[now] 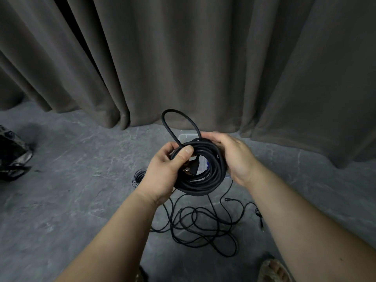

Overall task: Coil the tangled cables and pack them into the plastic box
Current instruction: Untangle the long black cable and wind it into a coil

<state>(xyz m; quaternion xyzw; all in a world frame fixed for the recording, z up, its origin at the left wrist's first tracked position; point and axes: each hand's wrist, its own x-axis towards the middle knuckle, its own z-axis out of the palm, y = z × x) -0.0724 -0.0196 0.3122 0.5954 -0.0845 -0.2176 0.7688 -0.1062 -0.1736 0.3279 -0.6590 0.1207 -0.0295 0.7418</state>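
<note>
A heavy grey-brown pleated curtain (203, 58) is seen across the whole background, its hem reaching a grey marble-patterned stone floor (71, 190). On the floor, between the forearms, a loose tangle of thin black cables (199, 224) is spread, one end with a small plug lying off to the right. A thick black round cable coil (205, 171) is held above the floor between both hands, with one free loop standing up above it toward the curtain. The left hand (164, 174) is closed round the coil's left side, thumb pressed over the strands and fingers (172, 148) curled behind them. The right hand (234, 155) is wrapped over the coil's right and upper side, fingers curled round the strands. A clear plastic box (187, 137) is partly visible on the floor behind the coil, near the curtain hem; its contents cannot be told. A dark patterned bag (12, 155) lies at the left edge. A small grey coiled cable (139, 177) rests on the floor just left of the left hand. A sandalled foot (274, 270) is seen at the bottom.
</note>
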